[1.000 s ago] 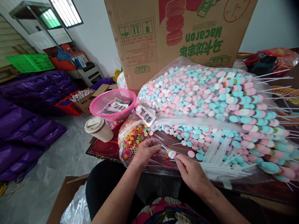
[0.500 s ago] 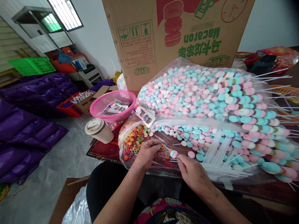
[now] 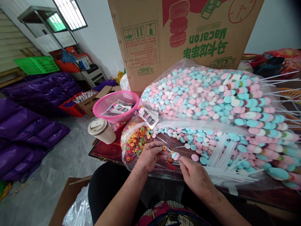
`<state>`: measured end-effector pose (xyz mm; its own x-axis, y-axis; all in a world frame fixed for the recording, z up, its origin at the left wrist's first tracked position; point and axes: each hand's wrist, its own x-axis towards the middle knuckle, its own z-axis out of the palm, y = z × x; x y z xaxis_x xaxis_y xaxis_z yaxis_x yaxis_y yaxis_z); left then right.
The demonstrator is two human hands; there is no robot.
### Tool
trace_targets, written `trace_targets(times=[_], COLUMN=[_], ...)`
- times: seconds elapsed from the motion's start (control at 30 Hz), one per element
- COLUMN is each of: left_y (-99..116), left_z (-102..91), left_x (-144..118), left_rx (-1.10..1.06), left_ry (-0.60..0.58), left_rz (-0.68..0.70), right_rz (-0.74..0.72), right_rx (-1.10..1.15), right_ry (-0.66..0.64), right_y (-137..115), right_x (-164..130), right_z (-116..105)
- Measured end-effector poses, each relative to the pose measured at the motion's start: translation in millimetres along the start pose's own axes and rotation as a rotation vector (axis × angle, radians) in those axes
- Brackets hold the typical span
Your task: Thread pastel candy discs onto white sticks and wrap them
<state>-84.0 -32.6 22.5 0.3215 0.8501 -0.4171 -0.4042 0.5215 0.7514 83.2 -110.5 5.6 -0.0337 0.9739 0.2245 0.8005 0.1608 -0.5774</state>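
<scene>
My left hand (image 3: 150, 156) pinches an orange ring candy (image 3: 164, 148) between thumb and fingertips. My right hand (image 3: 196, 172) grips a candy skewer (image 3: 175, 156) with blue, white and pink round candies and an orange ring on its stick. The stick's free end points at the ring in my left hand; whether they touch I cannot tell. Below the hands lie a loose orange ring (image 3: 170, 159) and several red rings (image 3: 171, 166). A pile of colourful ring candies (image 3: 137, 141) fills the plastic bag left of my left hand. Pink and blue round candies (image 3: 199, 138) spread beyond my right hand.
White sticks (image 3: 230, 174) lie right of my right hand. Finished skewers (image 3: 256, 110) are stacked atop the big candy bag (image 3: 183, 91). A pink basket (image 3: 96, 110), printed cards (image 3: 148, 116) and a lidded cup (image 3: 102, 131) stand left. A tall cardboard box (image 3: 141, 62) stands behind.
The whole view has shifted slightly, so the surroundings appear a little further right. Both hands keep nearly the same pose, still holding the orange ring and the skewer.
</scene>
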Motion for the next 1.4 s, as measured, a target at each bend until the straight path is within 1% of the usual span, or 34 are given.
trace_targets(times=[0.13,0.2,0.27,0.33,0.4,0.47,0.5,0.57,0.63,0.67,0.73,0.8,0.87,0.93,1.0,1.03,1.07,1.17,1.2,1.27,1.4], left_y=[-4,-5,-6,-8,-9,-11,-11,-14,-16,-17,-19,-19,-20,-19,-18,-17,-16,-11,-9,-7,-8], left_z=[-1.1,-0.1,1.2,1.4,-0.3,-3.1,-3.9,-2.4,4.6,9.9,22.5,33.9,39.9,38.8,31.3,26.3,21.1,9.3,7.5,6.7,9.1], left_x=[3,4,5,6,7,7,7,5,6,8,14,23,32,35,34,32,30,21,19,15,15], left_rx=[-0.052,-0.048,0.007,0.223,0.507,0.699,0.79,1.062,1.382,1.484,1.525,1.487,1.434,1.371,1.289,1.18,1.015,0.378,0.222,0.099,0.098], left_ry=[-0.015,-0.019,-0.011,0.042,0.134,0.209,0.219,0.173,0.09,0.056,0.021,0.001,-0.018,-0.024,-0.022,-0.021,-0.024,-0.067,-0.085,-0.11,-0.115], left_rz=[-0.02,-0.022,-0.016,0.04,0.125,0.197,0.234,0.31,0.365,0.369,0.342,0.311,0.289,0.275,0.253,0.223,0.178,-0.003,-0.048,-0.086,-0.091], right_rz=[0.002,0.001,-0.004,0.006,0.04,0.084,0.106,0.146,0.173,0.18,0.18,0.174,0.171,0.169,0.17,0.172,0.173,0.152,0.138,0.112,0.101], right_rx=[-0.005,-0.015,-0.006,0.015,0.033,0.049,0.061,0.087,0.109,0.117,0.118,0.102,0.078,0.056,0.035,0.028,0.024,0.023,0.016,-0.006,-0.035], right_ry=[0.035,0.018,-0.006,-0.004,0.034,0.084,0.102,0.119,0.109,0.1,0.084,0.07,0.054,0.024,-0.02,-0.043,-0.063,-0.1,-0.106,-0.112,-0.137], right_y=[0,0,0,1,4,9,11,16,19,20,19,19,20,22,24,24,24,18,16,11,7], right_x=[0,0,0,0,1,2,2,1,0,-1,-3,-4,-5,-7,-8,-9,-9,-8,-7,-6,-6], right_z=[-3,-3,-3,-4,-7,-12,-15,-21,-24,-24,-24,-22,-20,-19,-18,-17,-16,-13,-11,-9,-9])
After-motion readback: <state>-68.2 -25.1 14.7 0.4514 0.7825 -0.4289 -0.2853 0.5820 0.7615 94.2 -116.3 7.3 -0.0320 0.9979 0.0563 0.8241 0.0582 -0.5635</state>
